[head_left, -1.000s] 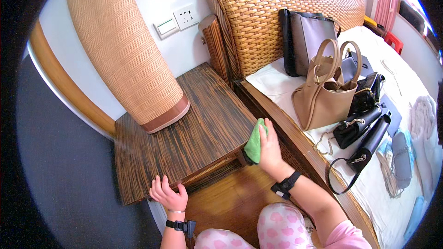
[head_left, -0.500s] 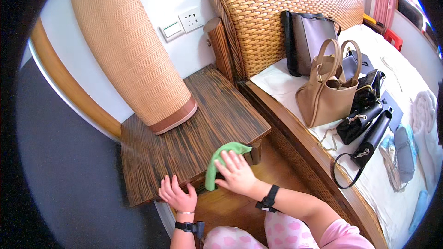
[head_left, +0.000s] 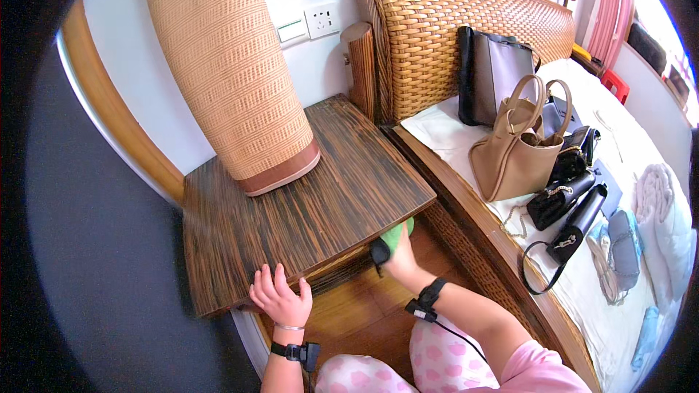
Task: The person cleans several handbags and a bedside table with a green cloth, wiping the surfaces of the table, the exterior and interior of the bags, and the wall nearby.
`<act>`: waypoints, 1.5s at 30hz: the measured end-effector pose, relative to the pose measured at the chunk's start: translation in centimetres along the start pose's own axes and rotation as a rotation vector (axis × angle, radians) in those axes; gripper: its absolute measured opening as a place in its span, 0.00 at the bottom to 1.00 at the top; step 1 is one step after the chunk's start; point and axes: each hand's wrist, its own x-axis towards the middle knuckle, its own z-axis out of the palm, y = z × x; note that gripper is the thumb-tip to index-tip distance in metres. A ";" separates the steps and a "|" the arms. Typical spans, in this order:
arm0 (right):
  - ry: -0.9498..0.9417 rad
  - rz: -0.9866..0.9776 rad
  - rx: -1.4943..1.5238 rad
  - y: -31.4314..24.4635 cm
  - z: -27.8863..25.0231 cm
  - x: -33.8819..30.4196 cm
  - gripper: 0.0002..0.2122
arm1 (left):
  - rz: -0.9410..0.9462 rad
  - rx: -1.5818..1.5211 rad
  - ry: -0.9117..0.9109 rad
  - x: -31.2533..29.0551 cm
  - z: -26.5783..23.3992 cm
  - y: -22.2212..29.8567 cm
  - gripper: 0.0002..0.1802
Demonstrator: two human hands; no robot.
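Observation:
A dark striped wooden nightstand (head_left: 357, 167) stands in front of me. On its near left edge lies my left hand (head_left: 282, 302), fingers spread on the top and nothing in them. Below the tabletop's right front corner, my right hand (head_left: 402, 263) grips a green cloth (head_left: 397, 236). The tabletop edge overhangs part of the cloth, and the fingers are partly hidden. Beside the cloth shows a small black piece (head_left: 380, 252); I cannot make out what it is.
A tall woven tan cylinder (head_left: 233, 80) stands on the nightstand's back left. On the right is a bed with a woven headboard (head_left: 466, 36). A tan handbag (head_left: 513, 160), a grey and black bag (head_left: 499, 73) and several black bags lie on its white sheet.
My right hand and the green cloth have moved right from the front edge, down under the tabletop's corner. My left hand stays on the edge. The view has shifted slightly.

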 end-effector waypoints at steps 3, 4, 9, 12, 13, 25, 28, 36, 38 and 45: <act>0.029 0.139 0.049 -0.7 2.5 -1.5 0.39 | -0.008 -0.018 -0.001 0.2 0.1 0.2 0.36; 0.053 0.155 0.089 -1.0 2.7 -1.9 0.40 | -0.009 -0.027 0.010 0.0 0.1 0.1 0.36; -0.224 0.029 -0.448 -4.0 4.6 -5.5 0.39 | -0.026 -0.011 -0.003 -0.3 -0.1 -0.3 0.36; -0.129 0.195 -0.178 -6.9 6.1 -5.9 0.39 | 0.000 -0.009 -0.006 0.0 -0.1 -0.1 0.36; -0.121 0.204 -0.178 -6.9 5.8 -5.7 0.39 | -0.010 -0.020 -0.022 0.2 -0.1 0.4 0.36; 0.121 0.319 -0.037 -2.1 2.3 -1.0 0.31 | 0.005 0.007 -0.034 0.0 -0.7 0.1 0.38; 0.085 0.349 -0.084 -1.1 2.1 -0.9 0.29 | -0.003 0.006 0.009 0.1 -0.2 0.0 0.38; 0.030 0.490 0.109 -2.7 9.4 -6.9 0.34 | 0.005 0.027 -0.002 0.4 -0.1 0.2 0.38; 0.056 0.358 0.196 -2.5 10.9 -8.2 0.33 | 0.015 0.024 -0.003 0.4 -0.1 0.3 0.38; 0.106 0.432 -0.064 -5.1 8.1 -6.4 0.39 | 0.001 0.040 -0.005 0.3 0.1 0.4 0.39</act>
